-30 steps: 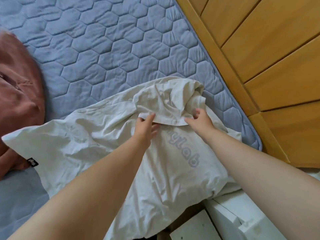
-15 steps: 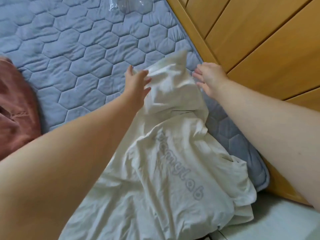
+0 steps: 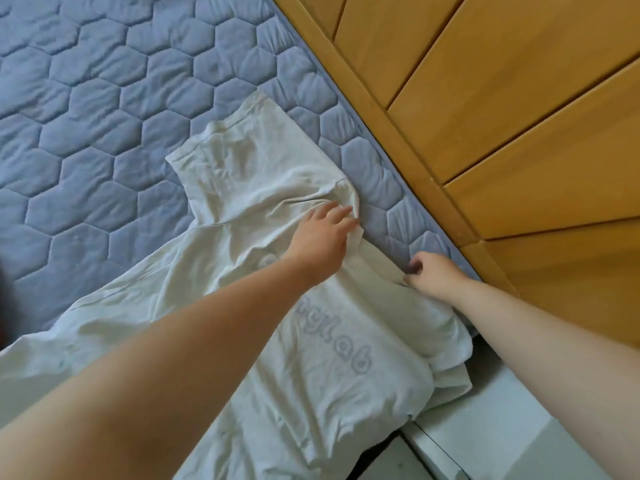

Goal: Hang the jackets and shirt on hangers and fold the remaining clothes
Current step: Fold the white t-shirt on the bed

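Observation:
A cream white T-shirt (image 3: pixel 263 188) with pale grey lettering lies spread across the blue quilted mattress (image 3: pixel 86 98), one sleeve stretched out toward the far side. My left hand (image 3: pixel 320 233) rests flat on the cloth near the sleeve's base, fingers straight. My right hand (image 3: pixel 429 275) pinches the shirt's edge near the mattress's right border, fingers curled. The shirt's lower part hangs over the near edge of the mattress.
A wooden slatted bed frame or wall panel (image 3: pixel 502 98) runs along the mattress's right side. White furniture (image 3: pixel 485 427) stands at the bottom right below the mattress corner. A dark reddish garment barely shows at the left edge.
The sleeve has been laid out flat on the mattress. Both hands moved back toward me; the left now presses the cloth and the right pinches the shirt's right edge.

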Demonstrator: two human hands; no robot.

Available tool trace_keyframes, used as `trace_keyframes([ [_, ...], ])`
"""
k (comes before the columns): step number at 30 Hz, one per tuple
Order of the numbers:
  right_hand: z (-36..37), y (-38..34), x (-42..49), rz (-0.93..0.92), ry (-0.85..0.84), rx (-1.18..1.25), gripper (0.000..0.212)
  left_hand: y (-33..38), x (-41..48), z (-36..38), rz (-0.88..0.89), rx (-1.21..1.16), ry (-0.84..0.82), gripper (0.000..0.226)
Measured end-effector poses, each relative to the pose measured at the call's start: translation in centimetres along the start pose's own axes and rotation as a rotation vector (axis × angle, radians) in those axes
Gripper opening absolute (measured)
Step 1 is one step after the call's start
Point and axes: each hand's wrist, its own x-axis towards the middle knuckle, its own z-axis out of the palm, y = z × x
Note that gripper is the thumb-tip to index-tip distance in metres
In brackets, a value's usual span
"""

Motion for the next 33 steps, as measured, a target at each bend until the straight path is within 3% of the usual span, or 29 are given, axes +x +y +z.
trace_keyframes([
  [2, 0.4, 1.3, -0.6, -0.017, -0.051, 0.005, 0.033, 1.7, 2.2, 0.4, 0.079, 0.155, -0.196, 0.048],
  [4, 1.0, 2.7, -0.9, -0.006, -0.05, -0.034, 0.011, 3.0, 4.1, 0.6, 0.134, 0.346, -0.38, 0.049],
  [5, 1.3, 3.2, -1.1, 0.005, -0.025, -0.051, 0.012, 3.4, 4.8, 0.7, 0.167, 0.437, -0.443, 0.047],
  [7, 1.6, 4.2, -1.5, 0.02, 0.106, -0.049, 0.018, 3.8, 6.0, 0.7, 0.217, 0.558, -0.492, 0.039],
  [11, 1.3, 5.8, -3.3, 0.078, 0.551, 0.126, 0.02, 4.5, 8.0, -0.4, 0.228, 0.606, -0.615, 0.041],
  [14, 1.6, 7.0, -4.4, 0.093, 0.63, 0.172, 0.018, 4.9, 8.6, -1.3, 0.229, 0.576, -0.69, 0.039],
  [17, 2.2, 7.6, -4.9, -0.05, 0.726, 0.149, 0.027, 5.1, 9.3, -1.9, 0.182, 0.588, -0.812, 0.04],
  [19, 2.6, 7.9, -4.9, -0.101, 0.707, 0.097, 0.031, 5.0, 9.8, -2.1, 0.14, 0.723, -0.877, 0.036],
  [21, 2.9, 8.2, -4.6, -0.053, 0.556, 0.058, 0.021, 5.2, 10.1, -2.3, 0.154, 0.85, -0.92, 0.033],
  [24, 2.8, 8.7, -4.2, 0.043, 0.288, 0.248, 0.019, 5.6, 9.9, -2.6, 0.261, 0.921, -0.831, 0.027],
  [27, 1.5, 8.4, -4.1, -0.001, 0.207, 0.552, 0.028, 5.3, 10.6, -3.6, 0.314, 0.933, -0.577, 0.02],
  [29, 0.7, 8.5, -4.1, -0.024, 0.284, 0.604, 0.028, 5.1, 11.3, -4.3, 0.24, 0.847, -0.431, 0.019],
  [33, 0.6, 8.7, -4.6, 0.072, 0.684, 0.473, 0.013, 5.2, 11.7, -6.1, -0.258, 0.263, -0.126, 0.007],
])
